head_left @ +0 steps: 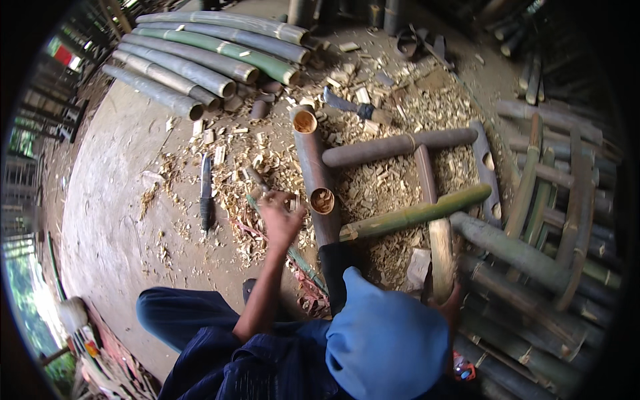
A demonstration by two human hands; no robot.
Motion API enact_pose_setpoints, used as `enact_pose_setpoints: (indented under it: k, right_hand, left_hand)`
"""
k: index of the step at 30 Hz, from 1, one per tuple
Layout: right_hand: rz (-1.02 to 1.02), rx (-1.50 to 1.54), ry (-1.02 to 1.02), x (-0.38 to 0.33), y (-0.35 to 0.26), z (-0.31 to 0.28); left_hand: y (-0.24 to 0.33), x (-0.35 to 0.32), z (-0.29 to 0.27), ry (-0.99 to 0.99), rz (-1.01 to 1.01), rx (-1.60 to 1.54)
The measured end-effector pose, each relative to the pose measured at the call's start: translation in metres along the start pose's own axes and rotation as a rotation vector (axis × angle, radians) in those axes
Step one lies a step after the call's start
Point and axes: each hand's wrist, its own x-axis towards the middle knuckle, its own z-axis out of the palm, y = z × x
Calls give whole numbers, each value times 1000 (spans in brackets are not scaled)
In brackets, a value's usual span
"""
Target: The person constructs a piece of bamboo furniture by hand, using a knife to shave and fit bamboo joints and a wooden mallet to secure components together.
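A bamboo frame (315, 163) lies before me, its near-left pole cut with two round holes. Rails join the pole to a notched bamboo piece (490, 173) at the right; one rail is a green bamboo (420, 213). My left hand (283, 219) hovers left of the pole, over shavings, its fingers loosely curled and apart with nothing plainly in them. At the lower right my right hand (451, 301), partly hidden by the blue cloth headwear (387, 333), closes around a thick pale wooden mallet (440, 257). The mallet stands close to the frame's near rail.
A dark-handled knife (206, 200) lies on the concrete floor at the left. Farther off is a broad blade (340, 100) with a wooden handle. Cut bamboo poles (200, 57) lie at the back left. More bamboo frames (547, 193) stack at the right. Wood chips (387, 183) cover the floor.
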Motion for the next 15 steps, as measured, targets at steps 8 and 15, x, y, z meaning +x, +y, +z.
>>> enact_pose_setpoints:
  k: [8,15]
  right_hand:
    - [-33,-171,49,-1,55,17]
    - [-212,89,-173,33,-20,14]
  left_hand:
    - [35,-26,63,-373,-27,66]
    - [6,-4,47,-404,12,6]
